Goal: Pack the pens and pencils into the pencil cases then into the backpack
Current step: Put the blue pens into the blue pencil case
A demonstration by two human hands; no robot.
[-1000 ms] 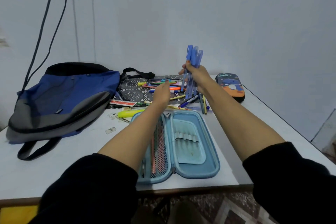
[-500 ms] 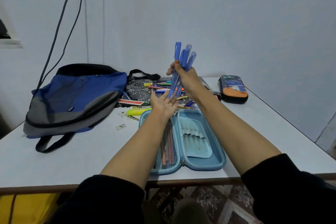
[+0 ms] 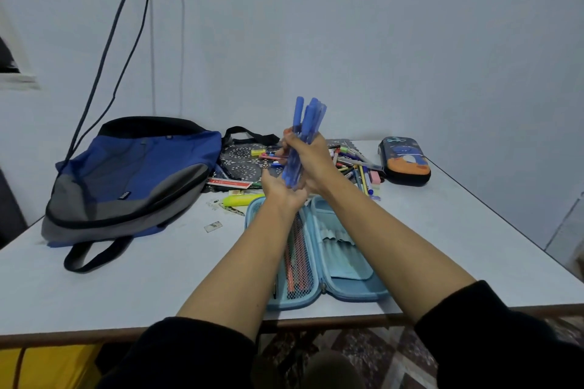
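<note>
The white laminate table (image 3: 126, 287) carried all task items, and packing stood at an early stage. The blue and grey fabric backpack (image 3: 136, 167) lay slumped flat at the left rear; no pencil case was seen inside it. The light-blue hard-shell pencil case (image 3: 347, 265) lay unzipped and opened flat at the near edge. Its left half held a few pencils behind a mesh pocket (image 3: 298, 268), and the elastic loops in its right half appeared unfilled. A second, dark rounded pencil case (image 3: 405, 161) with an orange print sat closed at the right rear. The right hand (image 3: 311, 161) was wrapped round a bundle of blue pens (image 3: 303, 136), slim translucent plastic barrels with caps uppermost, held nearly upright above the far end of the open case. The left hand (image 3: 281, 189) lay palm-up under the lower ends, its fingers relaxed rather than closed on them, probably to level the bundle. A scatter of loose pens and markers (image 3: 355, 166) remained behind the hands, and a yellow highlighter (image 3: 241, 199) lay beside the open case. Remaining work, as judged: load the bundle, clear the scatter, zip both cases, stow them.
</note>
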